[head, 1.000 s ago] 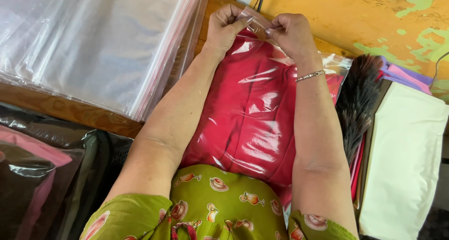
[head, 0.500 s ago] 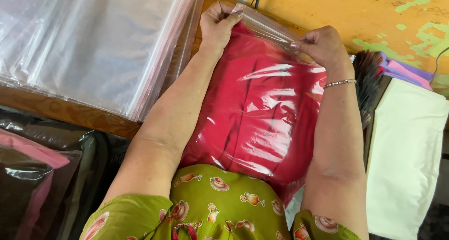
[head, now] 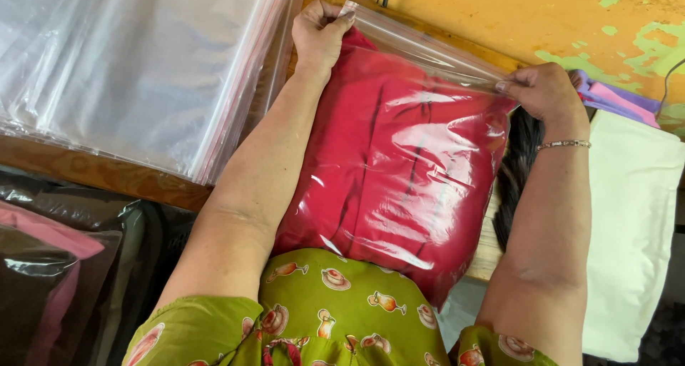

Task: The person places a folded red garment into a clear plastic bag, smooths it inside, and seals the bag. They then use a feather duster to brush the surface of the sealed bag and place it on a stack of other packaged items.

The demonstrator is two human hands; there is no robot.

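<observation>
Here, two bare hands pinch the far edge of a clear plastic bag (head: 407, 187) with a folded red garment (head: 385, 166) inside.

Head view: the bag lies in the middle of the frame, its lower end touching the person's green patterned clothing (head: 335, 316), its upper edge running from top centre down toward the right. The left hand (head: 319, 32), at top centre, is closed in a pinch on the bag's upper left corner. The right hand (head: 546, 91), at the upper right, is closed on the bag's other upper corner, fingertips on the plastic strip; a thin bracelet (head: 564, 145) circles its wrist. A stack of empty clear bags (head: 135, 66) fills the upper left. Dark bagged items (head: 64, 266) sit at the lower left. A cream cloth (head: 631, 223) lies along the right edge, just beside a dark brush (head: 517, 166) half hidden by the right forearm.
</observation>
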